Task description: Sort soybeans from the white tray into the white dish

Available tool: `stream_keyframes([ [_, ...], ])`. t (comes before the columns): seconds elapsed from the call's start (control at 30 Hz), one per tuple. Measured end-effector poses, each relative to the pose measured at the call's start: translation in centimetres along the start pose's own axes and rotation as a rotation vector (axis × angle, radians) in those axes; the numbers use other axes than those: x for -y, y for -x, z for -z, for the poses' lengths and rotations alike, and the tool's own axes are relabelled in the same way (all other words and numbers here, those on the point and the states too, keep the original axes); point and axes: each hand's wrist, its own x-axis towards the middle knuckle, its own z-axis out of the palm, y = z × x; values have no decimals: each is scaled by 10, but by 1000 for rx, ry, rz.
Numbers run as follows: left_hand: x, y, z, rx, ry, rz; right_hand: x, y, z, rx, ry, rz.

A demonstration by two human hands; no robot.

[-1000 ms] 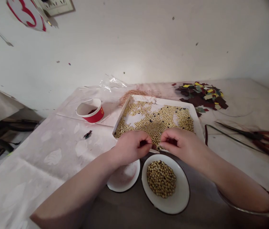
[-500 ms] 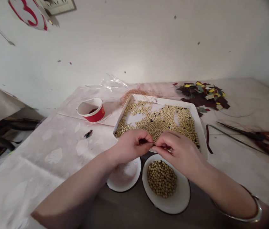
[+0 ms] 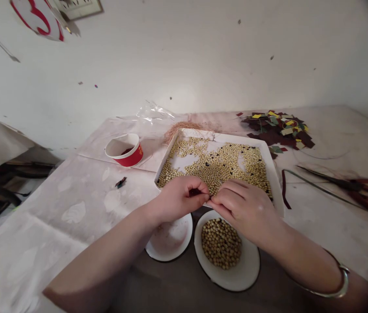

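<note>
My left hand (image 3: 184, 198) and my right hand (image 3: 247, 208) meet fingertip to fingertip over the front edge of a shallow white tray (image 3: 278, 191). Both are closed in a pinch, and a tiny dark bit shows between the fingertips, too small to name. Pale beads (image 3: 216, 167) with a few dark ones cover much of the tray. Below my right hand, a white dish (image 3: 245, 271) holds a heap of larger brownish beads (image 3: 221, 243). Beneath my left wrist sits a second white dish (image 3: 170, 243) with a pinkish stain, partly hidden by the arm.
A red and white paper cup (image 3: 128, 150) stands at left, near a small dark scrap (image 3: 121, 182). Behind the tray lie reddish fibres (image 3: 184, 129) and clear plastic (image 3: 154, 111). Dark, green and yellow scraps (image 3: 278, 130) are piled back right. Large scissors (image 3: 353, 187) lie at right.
My right hand has turned slightly and its fingers have drawn closer together. My left hand has stayed nearly still, still pinching. The dishes and tray have not moved.
</note>
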Motion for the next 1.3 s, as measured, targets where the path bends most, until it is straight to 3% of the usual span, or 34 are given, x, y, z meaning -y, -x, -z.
stream_keyframes([
  [0.27,-1,0,0,13,-20,-8,-2,2,-2,-7,0,29],
  [0.4,-1,0,0,-1,-24,3,-3,1,-2,-8,-35,-32],
  [0.5,0,0,-1,-9,-39,11,0,0,-1,42,-128,-59],
  [0.7,1,-1,-1,-25,-95,47,6,-1,3,189,-297,58],
  [0.87,1,0,-1,-28,-81,60,-17,2,-1,103,-107,-191],
  [0.97,1,1,-1,-34,-97,67,-36,7,-9,172,23,-315],
  [1.3,-1,0,-1,-40,-136,53,-54,13,-19,306,-65,-398],
])
